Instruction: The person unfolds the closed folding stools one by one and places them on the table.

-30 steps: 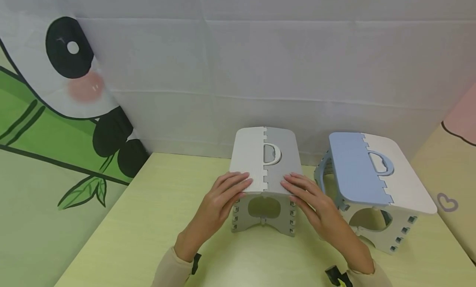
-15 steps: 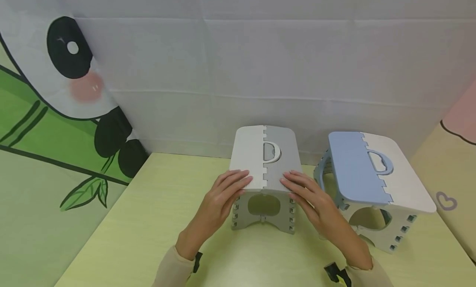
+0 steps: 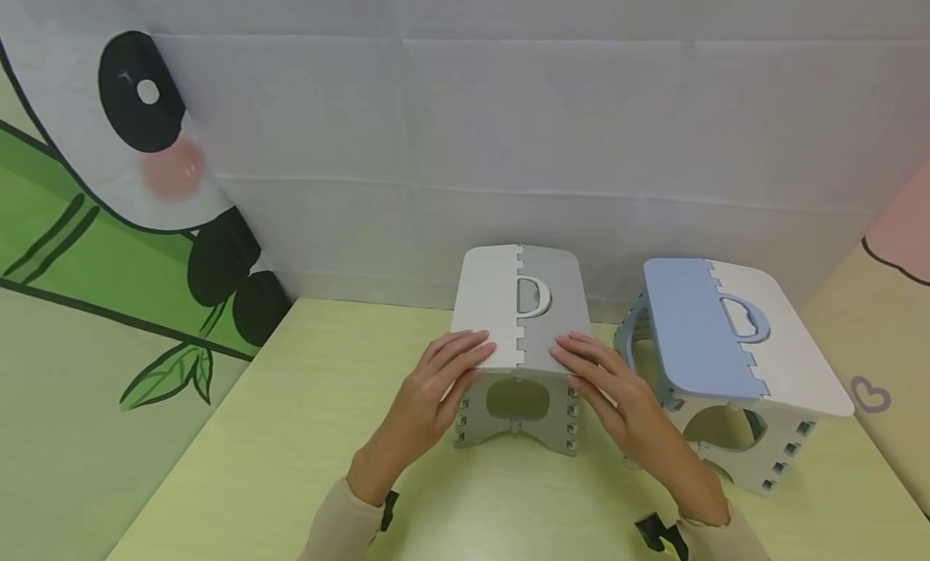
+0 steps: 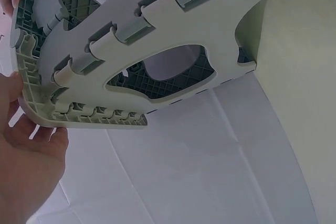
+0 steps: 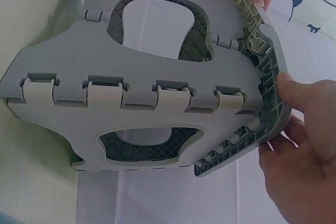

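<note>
A white and grey folding stool (image 3: 487, 286) stands unfolded on the table near the back wall. My left hand (image 3: 425, 395) rests on the front left of its top, with fairly straight fingers. On the front right of the top lies my right hand (image 3: 621, 395), also with extended fingers. In the left wrist view, the thumb of the left hand (image 4: 31, 174) touches the front rim. The right wrist view shows the right hand (image 5: 310, 166) at the opposite corner, thumb against the rim, below which the hinged legs (image 5: 63, 80) stand spread.
A blue and white folding stool (image 3: 690, 327), larger in view, stands unfolded to the right, close to my right forearm. The pale yellow table (image 3: 312, 367) meets a white cloth backdrop (image 3: 436, 141) at the back. A printed panda wall (image 3: 138, 93) borders the left.
The white and grey stool has slid very slightly away from me, with both hands staying on its top. The blue and white stool has not moved.
</note>
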`<state>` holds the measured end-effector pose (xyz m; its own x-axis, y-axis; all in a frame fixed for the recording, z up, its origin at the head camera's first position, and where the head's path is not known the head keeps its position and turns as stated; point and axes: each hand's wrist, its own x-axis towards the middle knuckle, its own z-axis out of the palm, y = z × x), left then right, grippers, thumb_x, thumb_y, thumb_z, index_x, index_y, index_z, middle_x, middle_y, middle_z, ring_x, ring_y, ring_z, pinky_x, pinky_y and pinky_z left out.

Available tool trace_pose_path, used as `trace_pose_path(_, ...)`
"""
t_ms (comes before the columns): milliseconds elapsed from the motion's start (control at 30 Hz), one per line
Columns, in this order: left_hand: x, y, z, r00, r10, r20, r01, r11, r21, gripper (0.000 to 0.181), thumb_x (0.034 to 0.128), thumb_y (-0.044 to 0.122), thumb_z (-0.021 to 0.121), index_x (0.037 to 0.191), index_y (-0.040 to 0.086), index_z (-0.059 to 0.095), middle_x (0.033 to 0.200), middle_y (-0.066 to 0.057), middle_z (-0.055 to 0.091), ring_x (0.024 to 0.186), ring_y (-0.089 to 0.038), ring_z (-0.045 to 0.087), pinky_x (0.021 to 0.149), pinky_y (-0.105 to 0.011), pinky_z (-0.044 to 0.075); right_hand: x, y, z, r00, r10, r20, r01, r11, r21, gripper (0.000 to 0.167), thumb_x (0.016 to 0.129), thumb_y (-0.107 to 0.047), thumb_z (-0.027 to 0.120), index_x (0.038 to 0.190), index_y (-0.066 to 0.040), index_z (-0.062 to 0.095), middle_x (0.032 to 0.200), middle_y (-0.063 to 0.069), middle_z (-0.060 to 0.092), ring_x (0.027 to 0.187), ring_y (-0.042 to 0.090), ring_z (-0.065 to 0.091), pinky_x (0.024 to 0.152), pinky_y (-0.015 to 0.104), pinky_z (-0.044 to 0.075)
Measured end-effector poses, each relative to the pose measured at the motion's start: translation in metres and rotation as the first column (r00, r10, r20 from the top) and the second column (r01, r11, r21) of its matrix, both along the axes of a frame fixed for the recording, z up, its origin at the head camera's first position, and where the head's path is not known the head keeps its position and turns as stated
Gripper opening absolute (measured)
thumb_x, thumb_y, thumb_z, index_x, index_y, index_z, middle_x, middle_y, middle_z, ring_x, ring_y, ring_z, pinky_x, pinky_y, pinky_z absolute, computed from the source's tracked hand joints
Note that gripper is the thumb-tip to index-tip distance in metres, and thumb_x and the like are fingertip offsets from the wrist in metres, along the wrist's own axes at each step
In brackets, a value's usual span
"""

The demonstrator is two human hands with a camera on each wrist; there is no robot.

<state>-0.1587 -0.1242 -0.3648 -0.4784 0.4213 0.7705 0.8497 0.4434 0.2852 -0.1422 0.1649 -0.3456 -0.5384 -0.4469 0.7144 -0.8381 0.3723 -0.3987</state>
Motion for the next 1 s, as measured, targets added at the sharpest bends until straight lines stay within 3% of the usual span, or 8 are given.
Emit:
trace_pose_path(200, 0.001, 0.003, 0.003, 1.000, 0.009, -0.020, -0.009, 1.000, 0.010, 0.032, 0.1078, 0.016, 0.056, 0.135, 0.002, 0.064, 0.140, -0.015, 0.061, 0.130, -0.033, 0.053, 0.113, -0.039, 0.044, -0.002, 0.000, 0.000, 0.997, -0.001, -0.083, 0.001, 1.000, 0.001, 0.039, 0.110, -0.024, 0.049, 0.138, 0.000, 0.063, 0.142, 0.020, 0.058, 0.137, 0.036, 0.049, 0.115, 0.023, 0.038)
trace_pose_path(367, 0.003, 0.005, 0.004, 0.998, 0.032, -0.051, -0.031, 0.999, 0.026, 0.031, 0.1050, 0.014, 0.061, 0.132, 0.000, 0.065, 0.134, -0.016, 0.063, 0.125, -0.033, 0.056, 0.107, -0.039, 0.049, -0.001, 0.001, 0.002, 0.994, -0.008, -0.106, 0.007, 1.000, -0.002, 0.040, 0.111, -0.025, 0.047, 0.135, 0.002, 0.064, 0.138, 0.022, 0.060, 0.132, 0.040, 0.052, 0.114, 0.024, 0.039)
trace_pose_path(733, 0.009, 0.011, 0.003, 0.990, 0.113, -0.080, -0.107, 0.991, 0.075, 0.025, 0.1003, 0.015, 0.069, 0.122, 0.002, 0.070, 0.123, -0.013, 0.066, 0.115, -0.032, 0.060, 0.093, -0.042, 0.056, 0.003, 0.006, 0.004, 0.991, -0.023, -0.129, 0.020, 1.000, -0.022, 0.037, 0.110, -0.024, 0.049, 0.126, 0.003, 0.068, 0.129, 0.021, 0.064, 0.121, 0.037, 0.059, 0.107, 0.018, 0.044)
trace_pose_path(1000, 0.014, 0.013, 0.003, 0.981, 0.171, -0.086, -0.162, 0.981, 0.106, 0.021, 0.0944, 0.011, 0.076, 0.114, 0.003, 0.074, 0.114, -0.010, 0.068, 0.106, -0.030, 0.061, 0.087, -0.042, 0.057, 0.006, 0.010, 0.003, 0.985, -0.095, -0.144, 0.089, 0.995, -0.045, 0.035, 0.109, -0.028, 0.053, 0.120, -0.002, 0.072, 0.120, 0.015, 0.067, 0.113, 0.029, 0.062, 0.100, 0.013, 0.046)
